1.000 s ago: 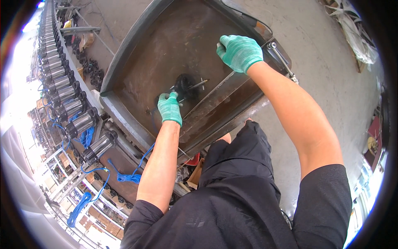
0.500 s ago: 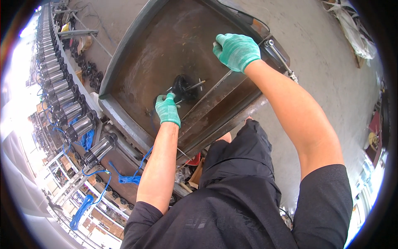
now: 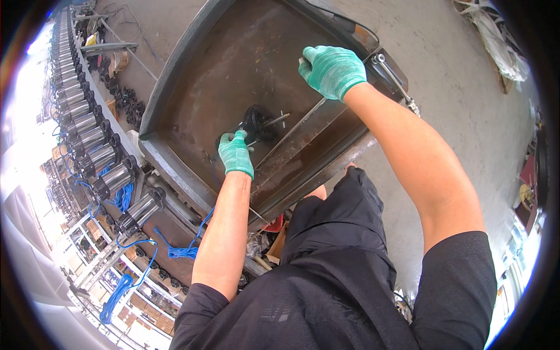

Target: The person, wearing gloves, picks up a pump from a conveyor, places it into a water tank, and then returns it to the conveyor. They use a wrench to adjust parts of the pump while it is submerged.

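Note:
In front of me stands a large dark metal tank (image 3: 169, 157) with a brown, glossy inside dotted with small bright specks. My left hand (image 3: 236, 154), in a green glove, is closed at the side of a black round wheel-like part (image 3: 255, 121). A thin metal shaft sticks out of that part to the right. Above the tank's right side, my gloved right hand (image 3: 333, 73) is curled into a fist. Whatever its fingers hold, if anything, is hidden. A metal ledge (image 3: 309, 131) crosses the near side of the tank, between my two arms.
To the left runs a curved row of shiny rollers (image 3: 99, 160) with black ends. Coiled blue cables (image 3: 116, 297) hang beside it. At the tank's right edge sits a silver rod-shaped fitting (image 3: 394, 79). White plastic sheeting (image 3: 490, 44) lies on the floor at far right.
Both hands stay almost in place. The bright specks in the tank have shifted a little, and the black part looks nearly unmoved.

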The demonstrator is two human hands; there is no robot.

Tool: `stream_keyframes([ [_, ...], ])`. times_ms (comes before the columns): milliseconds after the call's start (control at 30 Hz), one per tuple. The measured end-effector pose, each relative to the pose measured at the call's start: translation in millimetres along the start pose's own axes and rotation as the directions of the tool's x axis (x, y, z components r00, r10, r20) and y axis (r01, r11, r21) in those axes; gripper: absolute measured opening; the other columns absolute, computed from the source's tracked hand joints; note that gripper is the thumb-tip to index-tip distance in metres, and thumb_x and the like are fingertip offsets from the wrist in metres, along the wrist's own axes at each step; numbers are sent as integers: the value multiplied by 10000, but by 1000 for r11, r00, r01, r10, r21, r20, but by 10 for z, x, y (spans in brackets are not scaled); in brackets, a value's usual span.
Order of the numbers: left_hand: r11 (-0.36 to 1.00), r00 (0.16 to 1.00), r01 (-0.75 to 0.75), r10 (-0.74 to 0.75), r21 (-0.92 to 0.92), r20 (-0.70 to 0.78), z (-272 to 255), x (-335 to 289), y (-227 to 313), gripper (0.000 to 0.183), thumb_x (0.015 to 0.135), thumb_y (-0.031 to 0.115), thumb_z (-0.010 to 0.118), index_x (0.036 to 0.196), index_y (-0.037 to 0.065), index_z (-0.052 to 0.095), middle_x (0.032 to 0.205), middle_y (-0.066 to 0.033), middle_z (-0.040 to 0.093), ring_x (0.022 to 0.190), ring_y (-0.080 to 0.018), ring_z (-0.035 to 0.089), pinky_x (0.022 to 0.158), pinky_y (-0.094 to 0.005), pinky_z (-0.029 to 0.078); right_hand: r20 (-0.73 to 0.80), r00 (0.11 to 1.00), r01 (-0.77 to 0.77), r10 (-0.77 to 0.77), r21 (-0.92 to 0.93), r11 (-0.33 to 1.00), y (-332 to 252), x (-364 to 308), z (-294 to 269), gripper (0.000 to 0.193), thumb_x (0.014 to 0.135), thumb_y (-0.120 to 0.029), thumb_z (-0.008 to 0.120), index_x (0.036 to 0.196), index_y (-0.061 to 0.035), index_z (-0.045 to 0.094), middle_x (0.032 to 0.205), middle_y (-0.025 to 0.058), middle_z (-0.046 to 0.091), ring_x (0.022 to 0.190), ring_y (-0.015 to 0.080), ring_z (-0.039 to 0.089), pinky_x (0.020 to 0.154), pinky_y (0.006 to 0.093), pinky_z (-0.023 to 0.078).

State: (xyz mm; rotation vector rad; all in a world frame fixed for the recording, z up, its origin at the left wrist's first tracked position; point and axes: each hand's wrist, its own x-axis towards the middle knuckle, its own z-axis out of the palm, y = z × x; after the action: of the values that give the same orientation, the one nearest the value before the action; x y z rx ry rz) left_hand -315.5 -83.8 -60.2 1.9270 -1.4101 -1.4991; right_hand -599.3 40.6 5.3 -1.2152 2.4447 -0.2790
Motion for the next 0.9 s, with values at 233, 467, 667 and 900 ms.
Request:
stream_keyframes([
  [233,1000,1000,0,0,4,15,20,-38,44,126,904,86,677,849,82,564,695,-6,525,491,-111,456,430,-284,467,-15,1000,10,-10,3,1000,15,-5,25,347,1006,-354,472,1075,-111,710,1002,137,735,949,344,707,833,469,557],
  [467,1000,1000,0,0,-3,0,20,-18,25,133,905,87,673,836,86,560,656,3,503,475,-110,442,425,-288,464,-26,1000,15,-15,9,1000,18,4,40,347,1004,-354,474,1070,-111,712,996,139,735,947,343,707,829,469,557],
  [667,1000,1000,-6,6,-2,0,27,-16,27,147,911,99,675,821,91,559,657,1,508,465,-111,440,426,-288,464,-20,1000,14,-14,11,1000,18,4,21,343,995,-356,484,1062,-109,713,989,138,733,937,346,705,823,470,556],
  [900,1000,1000,-2,2,-11,6,8,3,10,144,908,93,677,832,88,554,704,-15,556,472,-113,457,430,-288,468,-26,1000,14,-14,12,1000,15,9,51,340,997,-354,484,1064,-112,712,984,135,735,939,345,705,822,470,556],
])
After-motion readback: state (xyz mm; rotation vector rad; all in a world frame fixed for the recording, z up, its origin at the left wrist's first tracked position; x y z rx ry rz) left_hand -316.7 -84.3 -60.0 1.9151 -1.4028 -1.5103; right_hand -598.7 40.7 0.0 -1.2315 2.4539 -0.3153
